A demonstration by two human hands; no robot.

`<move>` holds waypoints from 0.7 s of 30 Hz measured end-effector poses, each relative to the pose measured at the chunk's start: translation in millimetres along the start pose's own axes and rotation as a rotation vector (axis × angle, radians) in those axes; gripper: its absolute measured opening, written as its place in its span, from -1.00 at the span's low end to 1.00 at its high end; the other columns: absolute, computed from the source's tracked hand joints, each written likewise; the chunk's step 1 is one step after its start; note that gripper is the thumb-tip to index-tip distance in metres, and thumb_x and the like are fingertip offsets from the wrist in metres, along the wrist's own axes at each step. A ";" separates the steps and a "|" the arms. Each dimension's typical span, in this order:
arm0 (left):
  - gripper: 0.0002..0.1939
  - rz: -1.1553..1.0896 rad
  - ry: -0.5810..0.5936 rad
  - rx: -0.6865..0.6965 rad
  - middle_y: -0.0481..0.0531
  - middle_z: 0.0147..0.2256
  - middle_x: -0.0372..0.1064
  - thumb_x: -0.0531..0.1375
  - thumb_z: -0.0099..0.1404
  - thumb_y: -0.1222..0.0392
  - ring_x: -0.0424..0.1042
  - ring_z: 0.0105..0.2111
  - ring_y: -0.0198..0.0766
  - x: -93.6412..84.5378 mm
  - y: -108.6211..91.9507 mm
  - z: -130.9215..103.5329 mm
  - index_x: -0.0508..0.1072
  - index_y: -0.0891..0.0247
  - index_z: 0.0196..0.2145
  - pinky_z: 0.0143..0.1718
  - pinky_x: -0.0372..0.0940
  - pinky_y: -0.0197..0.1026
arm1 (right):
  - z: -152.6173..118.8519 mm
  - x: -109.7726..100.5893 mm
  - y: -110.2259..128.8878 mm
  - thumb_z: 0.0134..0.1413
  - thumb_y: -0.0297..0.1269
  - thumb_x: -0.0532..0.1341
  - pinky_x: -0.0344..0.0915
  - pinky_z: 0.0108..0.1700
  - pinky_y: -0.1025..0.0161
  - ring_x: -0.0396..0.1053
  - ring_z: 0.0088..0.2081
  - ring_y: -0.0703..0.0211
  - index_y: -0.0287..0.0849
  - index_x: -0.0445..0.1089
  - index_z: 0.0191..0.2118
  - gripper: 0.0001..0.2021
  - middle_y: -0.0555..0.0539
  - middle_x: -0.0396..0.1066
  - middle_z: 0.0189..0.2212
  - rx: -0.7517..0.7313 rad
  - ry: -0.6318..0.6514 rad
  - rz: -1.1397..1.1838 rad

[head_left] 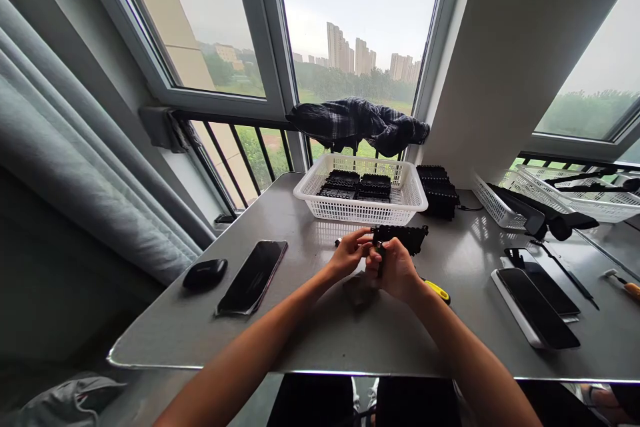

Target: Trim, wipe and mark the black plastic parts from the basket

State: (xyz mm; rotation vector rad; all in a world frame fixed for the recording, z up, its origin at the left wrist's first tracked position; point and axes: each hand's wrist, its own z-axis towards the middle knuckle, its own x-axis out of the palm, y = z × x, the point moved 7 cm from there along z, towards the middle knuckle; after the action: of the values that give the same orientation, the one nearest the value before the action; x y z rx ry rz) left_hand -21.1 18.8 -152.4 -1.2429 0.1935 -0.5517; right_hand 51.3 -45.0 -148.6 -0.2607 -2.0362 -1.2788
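Observation:
Both my hands meet above the grey table [320, 327], just in front of the white basket. My left hand [349, 253] pinches the left end of a long black plastic part [404, 237] with several ribs. My right hand [395, 270] is closed around the same part from below, near its left end. The part sticks out to the right, held level above the table. A yellow-handled tool [437, 291] lies on the table just behind my right wrist, mostly hidden.
A white mesh basket [361, 210] holds several black parts; a stack of black parts [439, 190] stands to its right. A phone [253, 275] and black case [205, 274] lie left. Two phones [537, 303] lie right, with more baskets [575, 197] behind. A plaid cloth [357, 121] hangs on the railing.

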 end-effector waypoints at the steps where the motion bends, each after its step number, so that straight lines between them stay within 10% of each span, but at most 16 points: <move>1: -0.69 -0.006 -0.002 0.001 -0.01 -0.44 0.53 0.29 0.12 0.16 0.46 -0.55 -0.33 -0.1 -0.1 -0.1 0.43 0.25 -0.15 -0.45 0.37 -0.28 | -0.5 -0.4 0.9 -0.16 -0.09 0.06 -0.08 -0.57 0.35 0.03 -0.56 0.29 -0.15 0.14 -0.60 -0.76 0.05 0.06 -0.62 -0.002 -0.003 0.014; 21: -0.52 -0.085 -0.059 -0.072 0.09 -0.28 0.56 0.36 0.05 0.04 0.57 -0.39 -0.16 -18.9 3.6 3.0 0.39 0.29 -0.11 -0.30 0.51 -0.07 | -4.0 -15.9 17.2 -0.09 -0.13 0.07 -0.04 -0.55 0.35 0.02 -0.54 0.26 -0.13 0.10 -0.56 -0.79 0.04 0.08 -0.61 -0.018 -0.007 0.145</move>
State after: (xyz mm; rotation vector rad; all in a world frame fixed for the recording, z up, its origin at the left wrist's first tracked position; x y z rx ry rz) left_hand -34.9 31.5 -157.7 -1.3407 0.1124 -0.5846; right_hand 73.6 -37.0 -145.9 -0.4146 -1.9740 -1.2086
